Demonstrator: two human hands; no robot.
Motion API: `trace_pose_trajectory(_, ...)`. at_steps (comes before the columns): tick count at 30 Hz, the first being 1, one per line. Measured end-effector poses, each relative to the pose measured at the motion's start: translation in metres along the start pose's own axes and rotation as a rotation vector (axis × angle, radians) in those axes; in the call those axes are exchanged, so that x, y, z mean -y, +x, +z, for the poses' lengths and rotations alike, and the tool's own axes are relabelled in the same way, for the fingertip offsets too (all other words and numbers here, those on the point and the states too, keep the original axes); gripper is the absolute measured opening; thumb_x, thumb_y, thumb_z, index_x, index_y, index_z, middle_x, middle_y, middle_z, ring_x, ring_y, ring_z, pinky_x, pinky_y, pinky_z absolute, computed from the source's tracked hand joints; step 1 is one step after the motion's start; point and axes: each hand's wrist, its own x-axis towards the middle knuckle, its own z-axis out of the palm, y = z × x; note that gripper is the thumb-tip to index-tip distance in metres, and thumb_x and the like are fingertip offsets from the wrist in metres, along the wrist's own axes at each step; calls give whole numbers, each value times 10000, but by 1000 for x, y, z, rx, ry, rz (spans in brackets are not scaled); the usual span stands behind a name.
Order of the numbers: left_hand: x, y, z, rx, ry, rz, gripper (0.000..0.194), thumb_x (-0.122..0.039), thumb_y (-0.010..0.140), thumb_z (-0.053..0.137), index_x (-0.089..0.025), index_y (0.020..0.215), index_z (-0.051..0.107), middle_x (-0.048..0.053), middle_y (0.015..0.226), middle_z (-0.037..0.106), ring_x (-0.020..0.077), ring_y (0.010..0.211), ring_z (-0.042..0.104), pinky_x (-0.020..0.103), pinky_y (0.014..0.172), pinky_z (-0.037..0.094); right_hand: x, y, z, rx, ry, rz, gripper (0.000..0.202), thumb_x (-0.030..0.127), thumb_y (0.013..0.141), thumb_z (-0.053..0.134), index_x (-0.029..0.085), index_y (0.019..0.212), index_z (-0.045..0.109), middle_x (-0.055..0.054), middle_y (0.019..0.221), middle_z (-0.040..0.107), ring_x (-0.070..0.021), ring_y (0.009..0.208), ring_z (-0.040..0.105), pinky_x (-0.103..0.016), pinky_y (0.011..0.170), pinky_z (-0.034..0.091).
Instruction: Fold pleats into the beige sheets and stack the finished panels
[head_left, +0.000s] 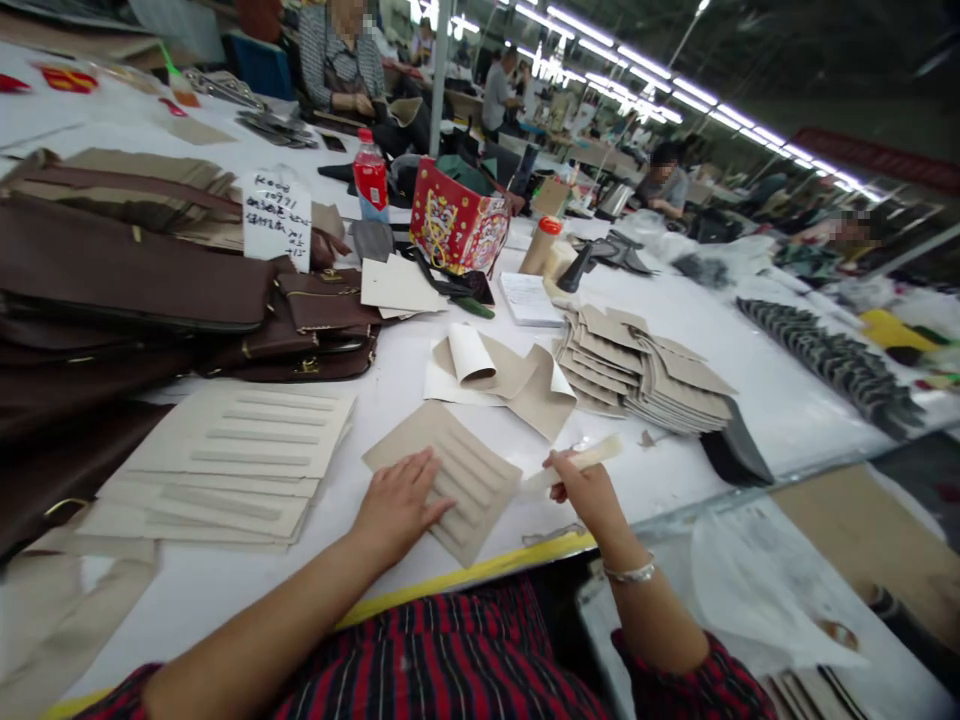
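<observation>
My left hand (403, 503) lies with spread fingers on the left part of a beige panel (469, 480) that has several raised ridges. To the right of that panel, my right hand (581, 492) pinches a pale flat tool (596, 452), whose wide end points right. The tool is held apart from the ridged panel, over the white table (405, 385). Just beyond the panel are curled beige and white pieces (517, 385). A fanned stack of panels with grey strips (259, 440) rests left of my left hand.
Brown leather bags (135, 270) fill the left side. Stacked beige pieces (637, 365) are at right centre, near a dark grey piece (739, 445). Farther back stand a red-capped bottle (370, 180), a red box (457, 220) and a glue bottle (541, 245). The yellow table edge (480, 575) is nearest.
</observation>
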Motion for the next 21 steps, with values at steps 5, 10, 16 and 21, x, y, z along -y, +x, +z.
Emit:
trace_pose_trajectory(5, 34, 30, -16, -106, 79, -120, 464, -381, 848, 397, -156, 1253, 416, 110, 1357, 383, 272, 1215, 363, 424, 961, 310, -33, -28, -14, 77, -24, 146, 452, 490, 792, 394, 149, 540, 551, -20, 446, 548, -126, 451, 544, -226, 470, 440)
trace_pose_trajectory(10, 42, 53, -12, -41, -100, -325, 492, -396, 823, 403, -106, 1220, 415, 165, 1230, 483, 288, 1131, 436, 428, 919, 332, -28, -11, 18, 125, 180, 206, 268, 392, 780, 447, 143, 778, 547, -72, 785, 645, -134, 568, 614, -238, 474, 470)
trace_pose_trajectory(16, 39, 58, -14, -11, -336, -379, 394, -481, 769, 439, -133, 891, 578, 108, 855, 636, 248, 811, 587, 342, 700, 432, -22, 4, 43, 140, 166, 88, 220, 351, 727, 542, 148, 647, 510, 16, 473, 543, -89, 393, 479, -175, 362, 324)
trace_pose_trajectory(21, 33, 45, -27, -89, -514, -384, 498, -515, 837, 247, -158, 707, 569, 26, 678, 629, 170, 647, 572, 249, 547, 427, -23, -10, 42, 115, 417, -53, 307, 461, 740, 536, 158, 792, 548, 4, 605, 601, -117, 490, 519, -218, 447, 394)
